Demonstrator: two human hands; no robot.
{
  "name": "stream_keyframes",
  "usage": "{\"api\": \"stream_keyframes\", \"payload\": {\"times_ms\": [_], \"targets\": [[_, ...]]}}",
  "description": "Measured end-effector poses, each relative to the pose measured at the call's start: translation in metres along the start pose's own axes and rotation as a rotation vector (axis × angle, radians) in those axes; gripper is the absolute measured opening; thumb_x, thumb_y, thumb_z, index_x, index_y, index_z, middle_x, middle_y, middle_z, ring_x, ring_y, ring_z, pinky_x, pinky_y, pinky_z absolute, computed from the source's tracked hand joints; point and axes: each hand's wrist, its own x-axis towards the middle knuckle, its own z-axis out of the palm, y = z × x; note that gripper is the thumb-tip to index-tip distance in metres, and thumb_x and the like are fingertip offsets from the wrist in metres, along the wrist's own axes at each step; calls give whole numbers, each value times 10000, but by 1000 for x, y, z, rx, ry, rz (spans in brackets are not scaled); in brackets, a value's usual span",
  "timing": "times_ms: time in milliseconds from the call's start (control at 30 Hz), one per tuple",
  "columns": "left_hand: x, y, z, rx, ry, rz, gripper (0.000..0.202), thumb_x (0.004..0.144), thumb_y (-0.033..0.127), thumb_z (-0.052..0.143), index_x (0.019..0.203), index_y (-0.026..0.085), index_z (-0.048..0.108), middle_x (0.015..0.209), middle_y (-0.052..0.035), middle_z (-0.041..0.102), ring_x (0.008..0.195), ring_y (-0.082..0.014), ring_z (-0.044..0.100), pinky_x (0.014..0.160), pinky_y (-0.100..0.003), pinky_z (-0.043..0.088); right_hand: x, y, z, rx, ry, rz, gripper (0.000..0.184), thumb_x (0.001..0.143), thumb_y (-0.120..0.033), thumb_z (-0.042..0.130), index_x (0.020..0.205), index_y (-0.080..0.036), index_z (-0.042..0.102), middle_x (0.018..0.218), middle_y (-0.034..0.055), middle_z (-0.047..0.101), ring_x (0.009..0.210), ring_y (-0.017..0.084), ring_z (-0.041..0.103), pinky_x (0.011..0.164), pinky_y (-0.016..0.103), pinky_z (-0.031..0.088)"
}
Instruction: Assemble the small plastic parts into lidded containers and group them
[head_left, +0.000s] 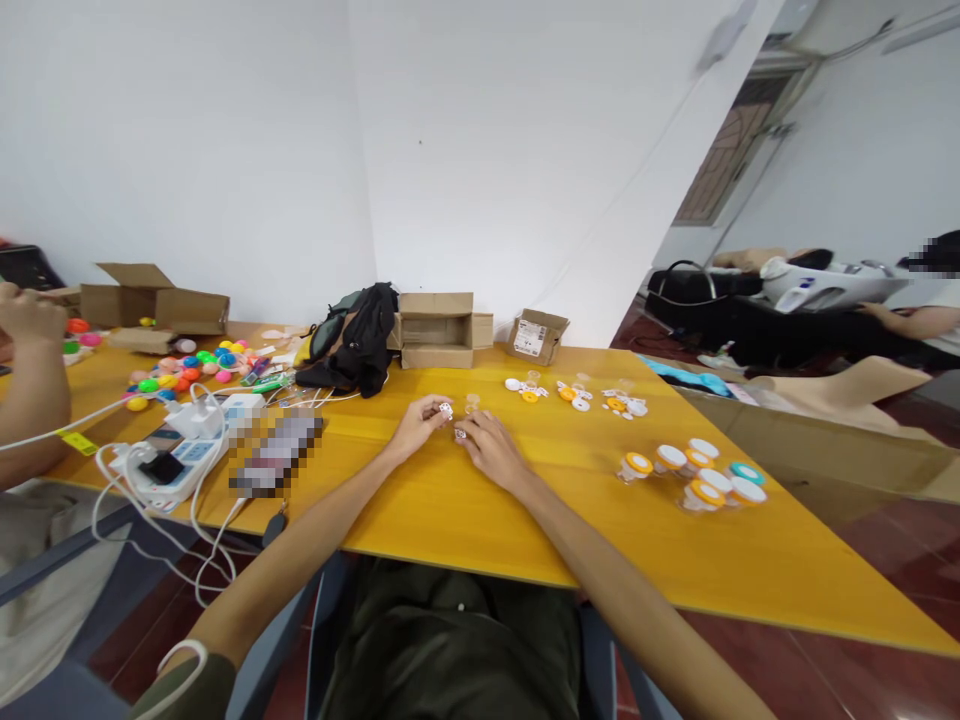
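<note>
Almost together, both hands (414,425) (495,450) over the table (450,515)

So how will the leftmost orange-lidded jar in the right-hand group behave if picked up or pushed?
The orange-lidded jar is probably stiff and fairly light, as its walls look like clear plastic. With that round lid, it may roll if knocked over. Pushed right, it would likely bump the neighbouring white-lidded jar.

The white pieces (446,411) show illegibly small markings.
</note>
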Motion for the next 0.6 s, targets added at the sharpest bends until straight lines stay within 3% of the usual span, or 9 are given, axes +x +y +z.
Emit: {"api": "stream_keyframes", "payload": {"times_ms": [167, 333, 500, 600], "targets": [[1, -4, 0, 36, -11, -2, 207, 655, 304, 753, 769, 171, 643, 677, 12, 642, 635, -125, 589, 657, -255, 484, 0, -1, 3, 117, 19, 36, 236, 862, -92, 492, 952, -239, 652, 971, 66, 610, 860, 210, 594, 822, 347, 483], [2, -6, 0, 54, -10, -2, 213, 644, 277, 760, 698, 171, 583, 661, 14, 637, 658, -126, 606, 691, -252, 486, 3, -4, -1, 292, 38, 109, 185, 803, -87, 493, 790, -234, 605, 813, 32, 621, 761, 192, 595, 744, 320, 489], [2, -8, 1, 63, -16, -3, 238, 630, 289, 774, 697, 173, 577, 671, 10, 660, 657, -132, 624, 708, -260, 498, 10, -3, -3, 585, 119, 326, 45, 766, -235, 581, 724, -229, 569, 683, -5, 628, 634, 172, 607, 642, 302, 505], [2, -7, 1, 61, -20, 21, 275, 625, 345, 788, 680, 172, 581, 667, 8, 658, 649, -130, 619, 692, -257, 498, 12, -4, -3, 736, 180, 432, 134, 718, -335, 642, 709, -223, 570, 677, -2, 650, 634, 180, 641, 624, 308, 523]]}}
